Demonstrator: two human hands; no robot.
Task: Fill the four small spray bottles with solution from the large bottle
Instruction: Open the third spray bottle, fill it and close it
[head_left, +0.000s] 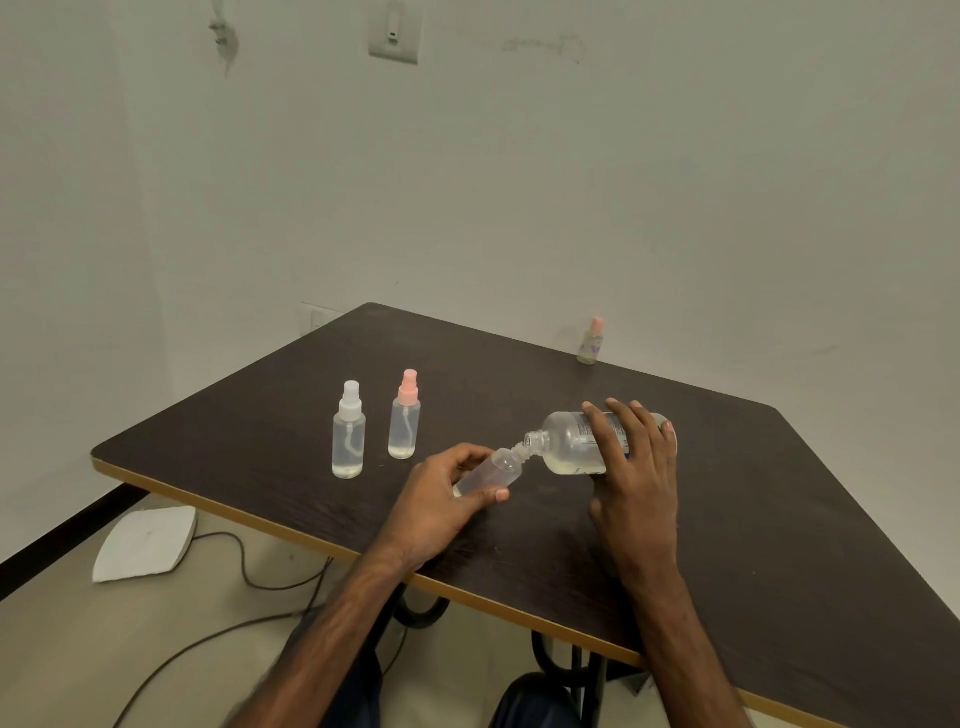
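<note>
Over the dark counter my right grip clasps the large bottle tipped sideways — its mouth meeting the open small bottle grasped, tilted, in my left grip — beside two capped bottles standing upright.

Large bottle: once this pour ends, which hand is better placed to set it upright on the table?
Right. The right hand already grips the large bottle, tipped into the open small bottle that the left hand holds, so the left is occupied.
</note>
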